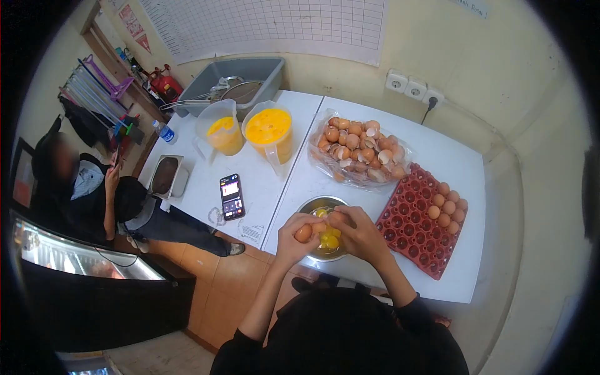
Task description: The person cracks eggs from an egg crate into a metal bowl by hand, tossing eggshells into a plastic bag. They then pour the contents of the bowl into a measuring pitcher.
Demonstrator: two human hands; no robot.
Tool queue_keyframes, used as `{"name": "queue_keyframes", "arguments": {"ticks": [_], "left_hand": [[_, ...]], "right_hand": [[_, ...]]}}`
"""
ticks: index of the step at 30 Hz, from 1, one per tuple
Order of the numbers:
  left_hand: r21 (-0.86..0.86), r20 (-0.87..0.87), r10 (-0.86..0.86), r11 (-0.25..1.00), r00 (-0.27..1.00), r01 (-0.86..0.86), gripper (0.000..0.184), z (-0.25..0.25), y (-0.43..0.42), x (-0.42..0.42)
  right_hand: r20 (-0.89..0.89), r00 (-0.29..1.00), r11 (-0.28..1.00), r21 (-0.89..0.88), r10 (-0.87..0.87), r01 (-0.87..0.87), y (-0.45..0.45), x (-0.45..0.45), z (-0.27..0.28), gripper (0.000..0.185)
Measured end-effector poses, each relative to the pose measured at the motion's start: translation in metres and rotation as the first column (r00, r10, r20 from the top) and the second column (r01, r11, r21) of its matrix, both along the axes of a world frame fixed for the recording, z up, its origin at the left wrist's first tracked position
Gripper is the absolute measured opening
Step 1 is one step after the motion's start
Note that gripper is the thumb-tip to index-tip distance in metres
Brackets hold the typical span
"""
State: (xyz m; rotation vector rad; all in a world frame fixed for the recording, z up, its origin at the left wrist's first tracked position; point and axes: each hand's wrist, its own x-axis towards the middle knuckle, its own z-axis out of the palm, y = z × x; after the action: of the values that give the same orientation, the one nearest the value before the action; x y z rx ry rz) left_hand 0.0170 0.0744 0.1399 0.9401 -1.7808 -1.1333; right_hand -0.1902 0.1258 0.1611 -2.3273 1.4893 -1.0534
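Observation:
Over a metal bowl (326, 257) with several yolks (329, 239) and clear egg white in it, both hands are close together. My left hand (290, 242) is closed around a brown egg (303, 233); a paler piece of shell (319, 227) shows at its fingertips. Between the fingers of my right hand (364, 234) is a brown eggshell (338, 219), partly hidden by them. Right of the bowl lies a red egg tray (400, 215) with several whole eggs (445, 207) at its far right. Behind the bowl, a clear plastic bag (325, 169) holds many broken shells (359, 147).
Two pitchers (226, 139) (273, 145) of yellow egg stand at the back left, before a grey tub (269, 72) with strainers. A phone (232, 197) lies left of the bowl. Farther left are a metal container (179, 178), a water bottle (164, 132) and a seated person (87, 181).

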Motion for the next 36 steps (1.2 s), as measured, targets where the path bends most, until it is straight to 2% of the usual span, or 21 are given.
{"name": "queue_keyframes", "arguments": {"ticks": [3, 5, 6, 7, 8, 9, 11, 15, 17, 19, 21, 22, 24, 26, 27, 29, 33, 35, 36], "left_hand": [[-0.075, 0.003, -0.002, 0.997, 1.0, 0.002, 0.03, -0.002, 0.0, 0.001], [-0.039, -0.016, 0.058, 0.998, 0.998, -0.058, 0.032, -0.003, 0.001, -0.001], [-0.04, -0.019, 0.057, 0.997, 0.998, -0.058, 0.032, -0.003, 0.001, -0.002], [-0.054, -0.036, 0.067, 0.996, 0.997, -0.069, 0.034, -0.002, 0.003, -0.004], [-0.067, -0.052, 0.075, 0.995, 0.996, -0.079, 0.036, -0.001, 0.004, -0.007], [-0.066, -0.054, 0.072, 0.995, 0.996, -0.075, 0.036, 0.001, 0.005, -0.011], [-0.116, -0.043, 0.056, 0.991, 0.997, -0.061, 0.036, 0.006, 0.005, -0.022], [-0.131, -0.026, 0.092, 0.987, 0.995, -0.095, 0.036, 0.013, 0.005, -0.032], [-0.111, -0.039, 0.101, 0.988, 0.994, -0.104, 0.037, 0.016, 0.004, -0.031], [-0.096, -0.038, 0.103, 0.99, 0.994, -0.106, 0.037, 0.011, 0.002, -0.03], [-0.075, -0.045, 0.111, 0.991, 0.993, -0.114, 0.037, 0.004, 0.0, -0.029], [-0.077, -0.046, 0.106, 0.991, 0.993, -0.109, 0.037, 0.0, 0.0, -0.028], [-0.052, -0.033, 0.135, 0.989, 0.99, -0.136, 0.036, -0.009, 0.001, -0.028], [-0.046, -0.035, 0.135, 0.989, 0.99, -0.137, 0.035, -0.012, 0.002, -0.029], [-0.038, -0.037, 0.141, 0.989, 0.989, -0.142, 0.034, -0.013, 0.003, -0.03], [-0.047, -0.024, 0.136, 0.989, 0.99, -0.137, 0.033, -0.01, 0.005, -0.031], [-0.074, -0.011, 0.128, 0.989, 0.992, -0.129, 0.033, -0.014, 0.002, -0.029], [-0.033, -0.028, 0.135, 0.99, 0.99, -0.136, 0.031, -0.01, 0.003, -0.032], [-0.026, -0.034, 0.117, 0.993, 0.993, -0.118, 0.031, -0.013, 0.003, -0.032]], "right_hand": [[-0.014, 0.999, 0.997, -0.071, -0.033, 0.032, 0.001, 0.001, -0.001, 0.055], [0.33, 0.935, 0.98, 0.182, -0.132, 0.074, 0.002, 0.006, -0.002, 0.048], [0.328, 0.935, 0.981, 0.181, -0.132, 0.075, 0.0, 0.009, -0.011, 0.048], [0.585, 0.793, 0.946, 0.321, -0.168, -0.036, -0.003, 0.013, -0.022, 0.044], [0.778, 0.58, 0.892, 0.413, -0.242, -0.182, -0.004, 0.016, -0.032, 0.041], [0.777, 0.58, 0.893, 0.414, -0.245, -0.178, -0.006, 0.021, -0.029, 0.041], [0.832, 0.425, 0.777, 0.516, -0.356, -0.36, -0.008, 0.026, -0.022, 0.038], [0.81, 0.423, 0.754, 0.558, -0.405, -0.347, -0.016, 0.014, -0.036, 0.037], [0.766, 0.474, 0.792, 0.575, -0.434, -0.203, -0.026, -0.006, -0.034, 0.036], [0.71, 0.544, 0.866, 0.497, -0.446, 0.062, -0.042, -0.031, -0.031, 0.038], [0.527, 0.69, 0.863, 0.22, -0.497, 0.454, -0.064, -0.055, -0.017, 0.04], [0.519, 0.688, 0.851, 0.178, -0.508, 0.494, -0.073, -0.065, -0.002, 0.042], [0.512, 0.682, 0.832, 0.134, -0.523, 0.538, -0.097, -0.085, 0.011, 0.044], [0.393, 0.765, 0.815, -0.062, -0.51, 0.576, -0.122, -0.106, -0.002, 0.048], [0.391, 0.759, 0.808, -0.062, -0.52, 0.586, -0.13, -0.113, -0.014, 0.048], [0.098, 0.828, 0.823, -0.092, -0.552, 0.56, -0.139, -0.124, -0.036, 0.053], [0.073, 0.812, 0.803, -0.121, -0.579, 0.583, -0.124, -0.117, -0.029, 0.056], [0.186, 0.804, 0.802, -0.107, -0.564, 0.587, -0.106, -0.116, -0.021, 0.06], [0.177, 0.795, 0.792, -0.107, -0.58, 0.601, -0.093, -0.12, -0.019, 0.06]]}}
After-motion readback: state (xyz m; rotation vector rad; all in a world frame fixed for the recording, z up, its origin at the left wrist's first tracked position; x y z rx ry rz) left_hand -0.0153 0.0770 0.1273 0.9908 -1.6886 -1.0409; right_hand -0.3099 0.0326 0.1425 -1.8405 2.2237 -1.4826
